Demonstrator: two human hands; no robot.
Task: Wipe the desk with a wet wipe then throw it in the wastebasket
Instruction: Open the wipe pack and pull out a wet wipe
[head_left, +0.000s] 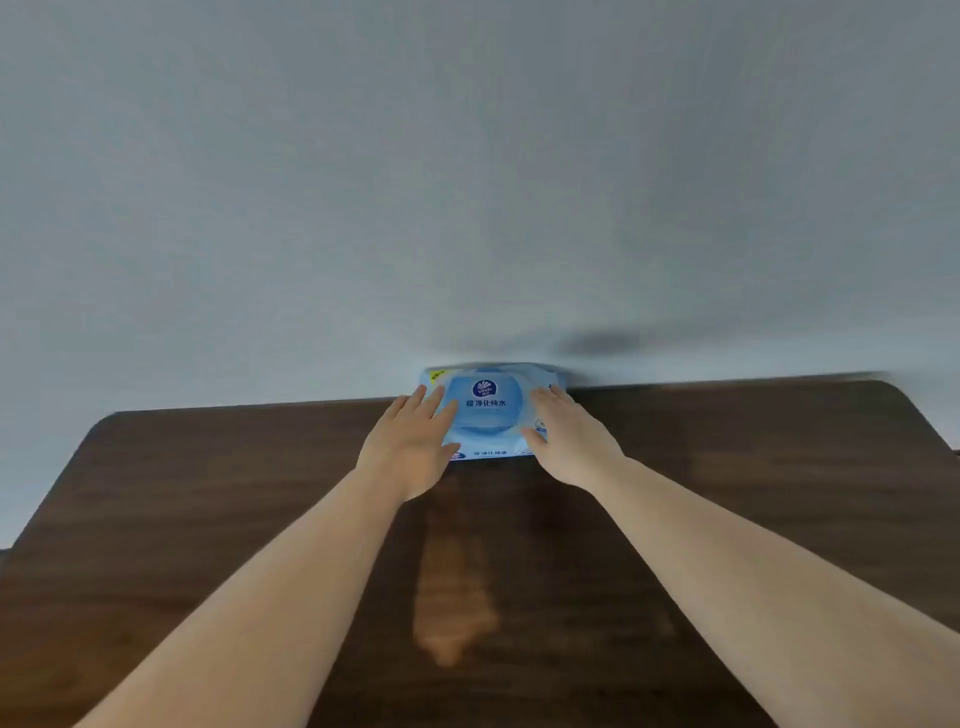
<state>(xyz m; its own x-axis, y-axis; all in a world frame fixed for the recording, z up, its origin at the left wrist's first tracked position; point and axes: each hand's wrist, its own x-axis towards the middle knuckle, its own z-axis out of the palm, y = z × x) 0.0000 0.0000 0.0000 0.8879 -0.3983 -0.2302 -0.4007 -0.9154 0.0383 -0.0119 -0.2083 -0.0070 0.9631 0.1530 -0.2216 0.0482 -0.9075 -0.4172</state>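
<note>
A light blue pack of wet wipes (487, 410) with a round lid lies at the far edge of the dark wooden desk (208, 519), against the wall. My left hand (413, 447) rests on the pack's left side with fingers spread flat. My right hand (563, 436) lies on its right side, fingers extended over the lid's edge. The lid looks closed and no loose wipe shows. No wastebasket is in view.
A pale grey wall (467, 182) rises directly behind the desk. The desk has rounded far corners at the left (111, 421) and right (888, 387). A lighter glossy reflection (452, 597) shows on the wood between my forearms.
</note>
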